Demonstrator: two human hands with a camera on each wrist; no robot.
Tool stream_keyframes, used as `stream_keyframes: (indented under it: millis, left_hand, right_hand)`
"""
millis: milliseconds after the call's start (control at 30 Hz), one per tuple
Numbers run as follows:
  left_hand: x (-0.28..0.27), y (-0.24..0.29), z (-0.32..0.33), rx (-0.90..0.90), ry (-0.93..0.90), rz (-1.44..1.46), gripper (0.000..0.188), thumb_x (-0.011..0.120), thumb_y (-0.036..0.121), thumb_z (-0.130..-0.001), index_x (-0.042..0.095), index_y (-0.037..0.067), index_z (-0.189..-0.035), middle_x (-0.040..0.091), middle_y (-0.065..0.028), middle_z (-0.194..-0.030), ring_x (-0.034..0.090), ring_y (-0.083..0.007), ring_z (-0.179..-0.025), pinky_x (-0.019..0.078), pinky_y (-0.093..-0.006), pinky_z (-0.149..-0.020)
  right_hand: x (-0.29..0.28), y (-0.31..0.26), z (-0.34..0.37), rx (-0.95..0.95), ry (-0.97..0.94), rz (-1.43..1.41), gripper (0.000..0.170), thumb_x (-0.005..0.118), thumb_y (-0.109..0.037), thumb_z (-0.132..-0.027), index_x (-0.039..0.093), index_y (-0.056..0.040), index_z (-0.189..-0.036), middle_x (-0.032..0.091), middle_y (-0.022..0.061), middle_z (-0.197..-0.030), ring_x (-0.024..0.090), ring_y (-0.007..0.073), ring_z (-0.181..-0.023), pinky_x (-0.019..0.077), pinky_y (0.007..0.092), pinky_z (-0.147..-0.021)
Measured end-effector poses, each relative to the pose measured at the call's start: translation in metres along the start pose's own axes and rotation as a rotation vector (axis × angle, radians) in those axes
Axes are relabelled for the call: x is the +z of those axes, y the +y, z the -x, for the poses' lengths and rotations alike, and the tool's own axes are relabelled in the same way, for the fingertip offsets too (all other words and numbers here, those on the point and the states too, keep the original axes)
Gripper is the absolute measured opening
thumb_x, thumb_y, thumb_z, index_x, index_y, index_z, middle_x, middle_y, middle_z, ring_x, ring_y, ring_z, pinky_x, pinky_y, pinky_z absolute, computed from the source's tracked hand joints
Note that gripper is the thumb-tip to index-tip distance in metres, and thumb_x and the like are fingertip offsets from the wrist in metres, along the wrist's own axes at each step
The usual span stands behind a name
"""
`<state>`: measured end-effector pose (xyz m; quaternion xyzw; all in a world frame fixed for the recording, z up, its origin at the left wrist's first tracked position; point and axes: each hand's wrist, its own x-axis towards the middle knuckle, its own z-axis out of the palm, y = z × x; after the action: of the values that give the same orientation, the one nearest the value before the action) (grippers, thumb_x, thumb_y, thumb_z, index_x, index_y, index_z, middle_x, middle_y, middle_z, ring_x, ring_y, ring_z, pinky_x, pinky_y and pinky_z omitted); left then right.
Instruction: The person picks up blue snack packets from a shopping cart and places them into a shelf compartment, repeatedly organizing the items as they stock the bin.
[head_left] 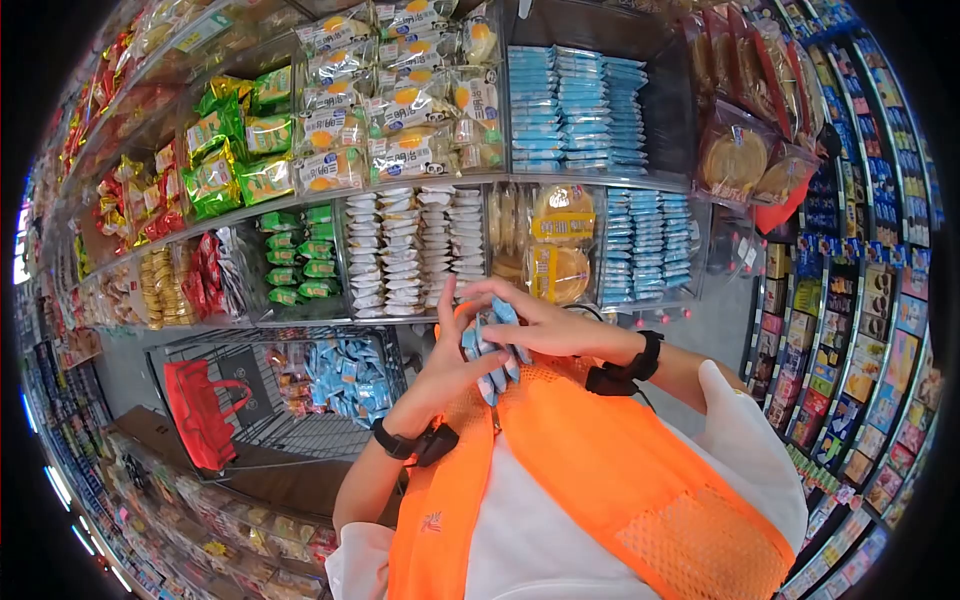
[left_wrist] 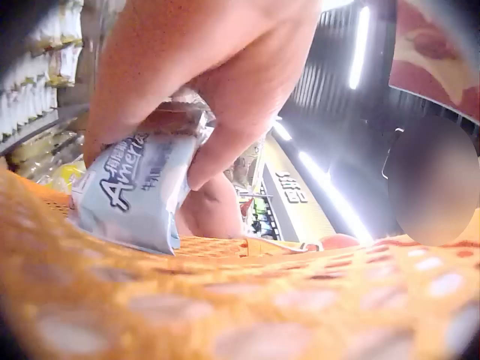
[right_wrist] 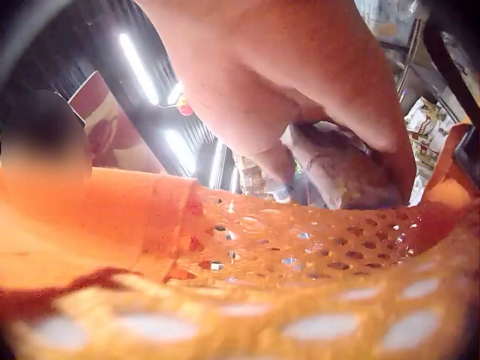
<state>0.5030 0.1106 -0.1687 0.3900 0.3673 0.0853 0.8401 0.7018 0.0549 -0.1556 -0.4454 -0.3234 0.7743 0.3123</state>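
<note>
Close in front of the orange vest, both hands hold a small bunch of light blue snack packets. My left hand grips them from the left side, its thumb across the packets. From the other side my right hand grips the same bunch, with its fingers over the top. One pale blue packet with printed lettering faces the left wrist view, between fingers and thumb. The right wrist view shows a shaded packet under the curled right hand.
Shelf bins ahead hold stacked blue packets, white packets and round cakes. At the left stands a shopping cart with a red bag and a heap of blue packets. Stocked shelves line the right.
</note>
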Motion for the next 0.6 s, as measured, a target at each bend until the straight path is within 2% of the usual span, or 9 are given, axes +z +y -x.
stream_keyframes:
  millis: [100, 167, 200, 300, 367, 400, 500, 533, 600]
  left_hand:
    - [-0.005, -0.006, 0.005, -0.131, -0.002, 0.002, 0.120, 0.079, -0.002, -0.079, -0.005, 0.024, -0.160, 0.046, -0.0178, -0.142, 0.055, -0.0236, -0.123, 0.0493, -0.0382, -0.098]
    - [-0.008, -0.010, 0.006, -0.214, -0.012, 0.029, 0.121, 0.081, -0.001, -0.077, -0.004, 0.022, -0.160, 0.049, -0.0171, -0.138, 0.057, -0.0229, -0.121, 0.0498, -0.0379, -0.097]
    - [-0.009, -0.016, 0.006, -0.197, 0.003, -0.006, 0.122, 0.082, -0.001, -0.075, -0.003, 0.021, -0.159, 0.051, -0.0166, -0.136, 0.058, -0.0229, -0.118, 0.0505, -0.0380, -0.096]
    - [-0.007, -0.024, 0.005, -0.170, 0.054, -0.073, 0.126, 0.085, -0.001, -0.071, -0.002, 0.018, -0.159, 0.056, -0.0166, -0.129, 0.062, -0.0234, -0.113, 0.0524, -0.0381, -0.093]
    - [-0.004, -0.016, -0.001, -0.173, 0.080, -0.071, 0.129, 0.087, 0.000, -0.068, -0.005, 0.014, -0.158, 0.058, -0.0187, -0.126, 0.063, -0.0247, -0.111, 0.0532, -0.0382, -0.093]
    - [-0.003, -0.020, -0.007, -0.086, 0.099, -0.049, 0.124, 0.084, -0.005, -0.067, 0.002, 0.014, -0.158, 0.059, -0.0174, -0.123, 0.065, -0.0241, -0.107, 0.0557, -0.0370, -0.088]
    - [0.013, -0.001, -0.016, 0.050, 0.138, -0.023, 0.120, 0.081, -0.009, -0.066, 0.007, 0.014, -0.157, 0.059, -0.0159, -0.119, 0.066, -0.0227, -0.102, 0.0574, -0.0360, -0.083]
    - [0.022, 0.003, -0.019, 0.169, 0.187, 0.029, 0.104, 0.079, -0.009, -0.068, 0.022, 0.013, -0.153, 0.060, -0.0146, -0.115, 0.066, -0.0215, -0.099, 0.0578, -0.0343, -0.080]
    - [0.026, 0.005, -0.025, 0.224, 0.215, -0.067, 0.091, 0.077, -0.009, -0.069, 0.034, 0.012, -0.146, 0.058, -0.0115, -0.119, 0.065, -0.0211, -0.102, 0.0565, -0.0331, -0.082]
  right_hand:
    - [-0.006, 0.016, -0.002, 0.017, -0.109, 0.078, 0.056, 0.059, -0.024, -0.101, 0.031, -0.0127, -0.148, 0.054, 0.0086, -0.119, 0.060, 0.0098, -0.082, 0.0505, 0.0252, -0.065]
    - [0.002, 0.037, -0.005, -0.165, -0.066, 0.167, 0.051, 0.060, -0.026, -0.101, 0.035, -0.0118, -0.144, 0.054, 0.0080, -0.117, 0.058, 0.0099, -0.082, 0.0496, 0.0255, -0.067]
    - [0.006, 0.043, -0.006, -0.257, -0.044, 0.210, 0.050, 0.060, -0.027, -0.101, 0.037, -0.0113, -0.142, 0.054, 0.0077, -0.116, 0.057, 0.0100, -0.082, 0.0492, 0.0256, -0.069]
    - [0.009, 0.031, -0.002, -0.060, 0.006, 0.206, 0.044, 0.062, -0.018, -0.097, 0.041, -0.0079, -0.135, 0.054, 0.0100, -0.115, 0.058, 0.0166, -0.094, 0.0488, 0.0303, -0.082]
    - [0.013, 0.030, -0.002, -0.036, 0.080, 0.211, 0.044, 0.061, -0.020, -0.098, 0.041, -0.0069, -0.134, 0.052, 0.0103, -0.119, 0.055, 0.0185, -0.104, 0.0462, 0.0314, -0.089]
    - [0.015, 0.028, -0.003, -0.026, 0.123, 0.216, 0.044, 0.061, -0.022, -0.098, 0.041, -0.0065, -0.134, 0.052, 0.0105, -0.121, 0.053, 0.0194, -0.109, 0.0449, 0.0319, -0.092]
    - [0.018, 0.025, -0.013, -0.134, 0.295, 0.144, 0.042, 0.055, -0.029, -0.101, 0.040, -0.0049, -0.133, 0.047, 0.0138, -0.127, 0.050, 0.0205, -0.117, 0.0417, 0.0340, -0.099]
    - [0.017, 0.020, -0.016, -0.139, 0.336, 0.094, 0.049, 0.052, -0.034, -0.102, 0.037, -0.0025, -0.136, 0.045, 0.0162, -0.131, 0.047, 0.0219, -0.123, 0.0391, 0.0349, -0.103]
    - [0.011, 0.017, -0.027, -0.168, 0.407, 0.006, 0.059, 0.050, -0.041, -0.103, 0.032, 0.0015, -0.141, 0.042, 0.0197, -0.136, 0.043, 0.0244, -0.131, 0.0354, 0.0364, -0.109]
